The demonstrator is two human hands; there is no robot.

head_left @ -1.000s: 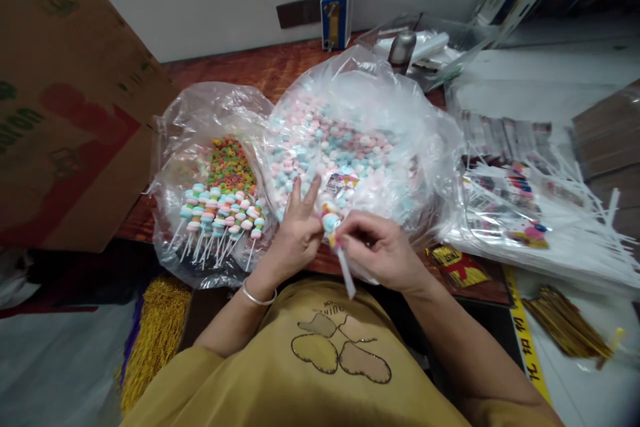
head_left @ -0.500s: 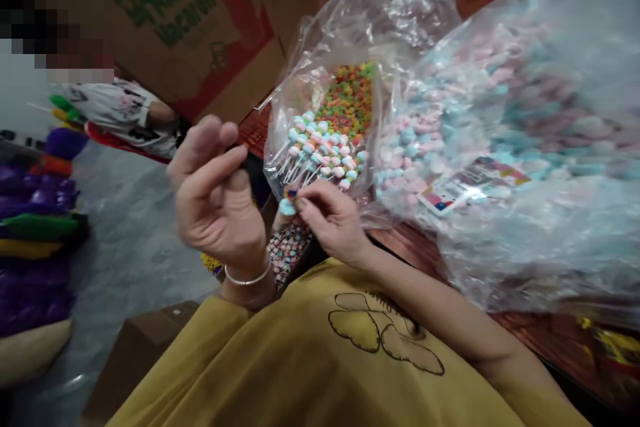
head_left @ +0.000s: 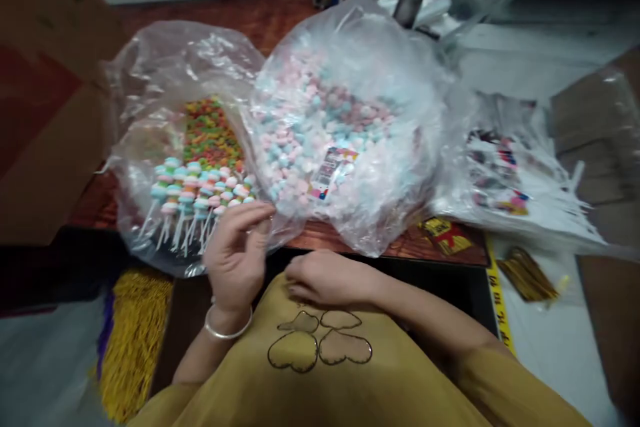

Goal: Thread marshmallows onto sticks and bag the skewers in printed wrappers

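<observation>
My left hand (head_left: 237,257), with a bracelet at its wrist, is raised just in front of the candy sticks (head_left: 187,197); its fingers are bent toward the thumb, and anything between them is too small to tell. Close to my shirt, my right hand (head_left: 325,278) is closed, its fingertips curled out of sight. The pink, white and blue candies on white sticks lie at the front of a clear bag (head_left: 150,53), before a heap of small orange and green candies (head_left: 207,130). A large clear bag of pink and blue marshmallows (head_left: 345,107) sits to their right.
Cardboard boxes (head_left: 40,120) stand at the left. White sticks in clear plastic (head_left: 545,193) lie at the right, near gold ties (head_left: 527,273). A small yellow and red packet (head_left: 447,235) rests on the table edge. Yellow fringe (head_left: 130,340) hangs at the lower left.
The view has swung right, bringing the white sticks into sight. The blue marshmallow piece by my right hand no longer shows, and that hand is now nearer my shirt.
</observation>
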